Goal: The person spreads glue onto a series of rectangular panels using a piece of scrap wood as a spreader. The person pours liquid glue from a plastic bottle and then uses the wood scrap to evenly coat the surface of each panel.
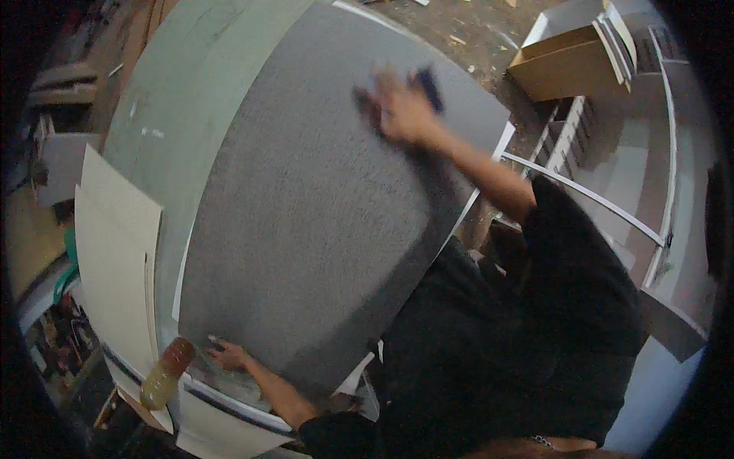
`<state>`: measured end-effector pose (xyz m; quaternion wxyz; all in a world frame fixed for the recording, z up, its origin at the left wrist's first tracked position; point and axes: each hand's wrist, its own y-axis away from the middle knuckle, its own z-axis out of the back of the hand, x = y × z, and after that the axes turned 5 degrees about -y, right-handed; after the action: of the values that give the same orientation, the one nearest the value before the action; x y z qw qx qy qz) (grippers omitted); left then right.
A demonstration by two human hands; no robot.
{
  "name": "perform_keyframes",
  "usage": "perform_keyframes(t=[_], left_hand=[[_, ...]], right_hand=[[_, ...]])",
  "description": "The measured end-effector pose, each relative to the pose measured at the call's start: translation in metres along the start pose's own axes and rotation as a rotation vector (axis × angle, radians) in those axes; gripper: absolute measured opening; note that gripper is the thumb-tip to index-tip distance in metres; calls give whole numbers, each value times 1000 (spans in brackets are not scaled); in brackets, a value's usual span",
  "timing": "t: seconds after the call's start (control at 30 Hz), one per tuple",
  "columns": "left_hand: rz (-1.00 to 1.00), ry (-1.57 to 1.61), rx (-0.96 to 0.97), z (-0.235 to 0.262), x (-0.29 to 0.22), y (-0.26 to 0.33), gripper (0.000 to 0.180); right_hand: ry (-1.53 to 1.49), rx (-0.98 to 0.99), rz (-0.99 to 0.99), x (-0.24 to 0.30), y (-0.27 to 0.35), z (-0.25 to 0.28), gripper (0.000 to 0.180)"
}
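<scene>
A large dark grey panel [306,199] with a fine grain lies flat before me. Toward its far right end my right hand [401,107] presses down on it, smeared by motion. A dark blue cloth-like pad [430,88] shows beside the fingers and seems to be held under the palm; its exact kind is blurred. My left hand [229,356] rests at the panel's near left corner, fingers apart and holding nothing. Close to its left is a bottle [167,375] with yellowish contents and a reddish-brown top.
The panel lies on a pale green board [191,84]. Cream sheets [115,245] lean along the left. At the far right stand a brown open box [558,65] and a white-framed cabinet carcass [612,183]. Scraps litter the floor [466,38].
</scene>
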<state>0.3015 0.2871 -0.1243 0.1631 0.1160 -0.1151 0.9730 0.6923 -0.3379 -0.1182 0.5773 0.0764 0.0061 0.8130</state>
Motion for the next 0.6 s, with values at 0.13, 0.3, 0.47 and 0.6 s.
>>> perform_keyframes(t=[0.13,0.3,0.47,0.6], left_hand=[[-62,139,0,13,-31,0,84],[22,210,-10,25,-31,8,84],[6,272,27,16,-27,-9,87],[-35,239,-12,18,-21,11,87]], right_hand=[[-99,-551,-339,-34,-126,3,57],[-574,-90,539,273,38,-39,66],[-659,370,937,243,192,-46,72],[-81,316,224,48,127,6,66]])
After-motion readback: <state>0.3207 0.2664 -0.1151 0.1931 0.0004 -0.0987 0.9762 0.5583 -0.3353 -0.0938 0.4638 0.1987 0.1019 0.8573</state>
